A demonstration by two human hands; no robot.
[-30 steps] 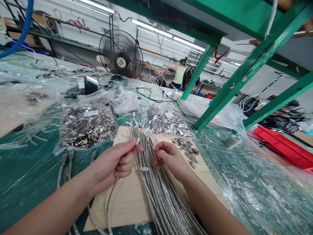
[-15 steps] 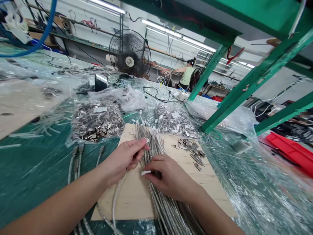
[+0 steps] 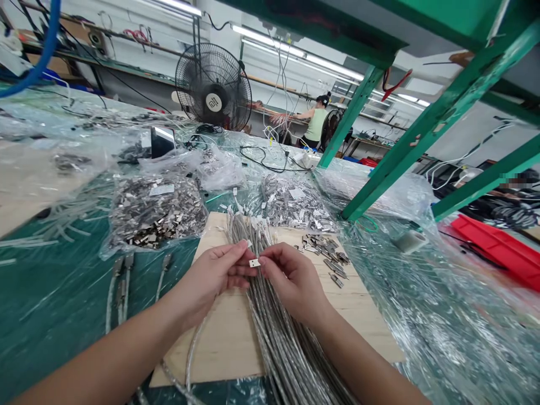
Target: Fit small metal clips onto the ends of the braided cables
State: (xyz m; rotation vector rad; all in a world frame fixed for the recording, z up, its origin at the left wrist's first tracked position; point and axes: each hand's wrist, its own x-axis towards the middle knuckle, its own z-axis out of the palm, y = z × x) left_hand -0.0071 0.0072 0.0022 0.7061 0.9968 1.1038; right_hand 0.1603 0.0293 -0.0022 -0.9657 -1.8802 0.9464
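Two hands meet over the wooden board [image 3: 236, 332], and between their fingertips you hold one small metal clip [image 3: 254, 262]. Your left hand [image 3: 215, 275] pinches the end of a single grey cable [image 3: 190, 351] with thumb and forefinger closed on it; that cable loops down off the near left edge of the board. Your right hand [image 3: 293, 281] grips the clip from the other side, fingers curled in tight, so clip and cable end touch right above the cable bundle [image 3: 282, 349]. That bundle lies lengthwise down the middle of the board, its white-tipped ends fanned out at the far edge.

On the board to the right of the bundle sits a loose pile of clips [image 3: 324, 253], near your right hand but not touching it. Beyond the board's far left corner lies a clear bag of metal parts [image 3: 156, 211], and beyond its far right corner a second bag [image 3: 295, 205]. Left of the board, three finished cables [image 3: 122, 281] rest on the green worktop [image 3: 50, 304] under plastic sheeting. A roll of tape [image 3: 408, 242] lies well to the right of the board, by the green frame leg [image 3: 405, 152]. Far behind the board stands a black fan [image 3: 213, 87], and a person [image 3: 314, 121] works at another bench.
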